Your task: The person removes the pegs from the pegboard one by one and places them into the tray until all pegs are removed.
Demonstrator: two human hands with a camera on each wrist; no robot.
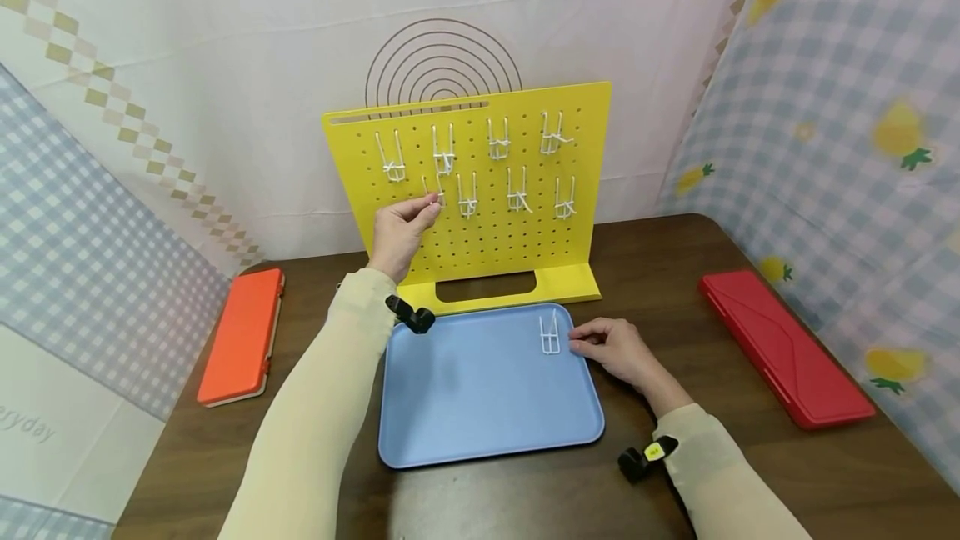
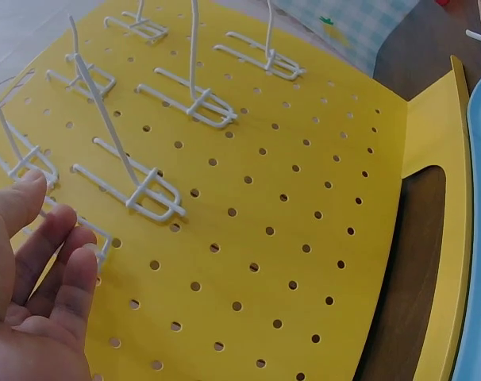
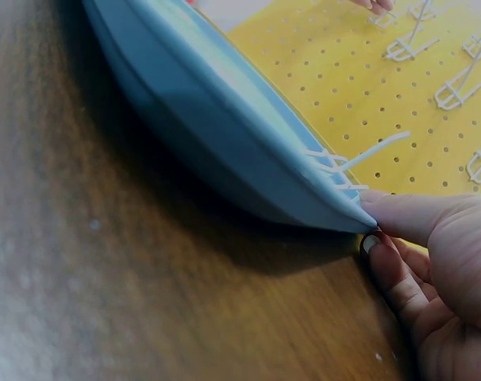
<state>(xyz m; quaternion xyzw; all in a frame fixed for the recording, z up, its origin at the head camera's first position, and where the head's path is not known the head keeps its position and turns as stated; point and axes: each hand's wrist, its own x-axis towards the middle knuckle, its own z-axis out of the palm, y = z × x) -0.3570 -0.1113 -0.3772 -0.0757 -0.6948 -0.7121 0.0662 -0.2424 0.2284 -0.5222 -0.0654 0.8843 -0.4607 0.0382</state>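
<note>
A yellow pegboard (image 1: 480,244) stands upright with several white wire hooks (image 1: 517,190) on it in two rows. At the left end of the lower row, my left hand (image 1: 397,236) pinches a white pegboard hook (image 2: 107,242) against the board; the fingers hide part of it. One loose white hook (image 1: 551,336) lies in the far right corner of the blue tray (image 1: 480,407), in front of the board. My right hand (image 1: 618,348) grips the tray's right rim beside that hook, thumb above and fingers below, as the right wrist view shows.
An orange case (image 1: 242,336) lies at the left of the brown wooden table (image 1: 652,273). A red case (image 1: 783,348) lies at the right. Patterned cloth (image 1: 285,107) hangs behind the board and along both sides.
</note>
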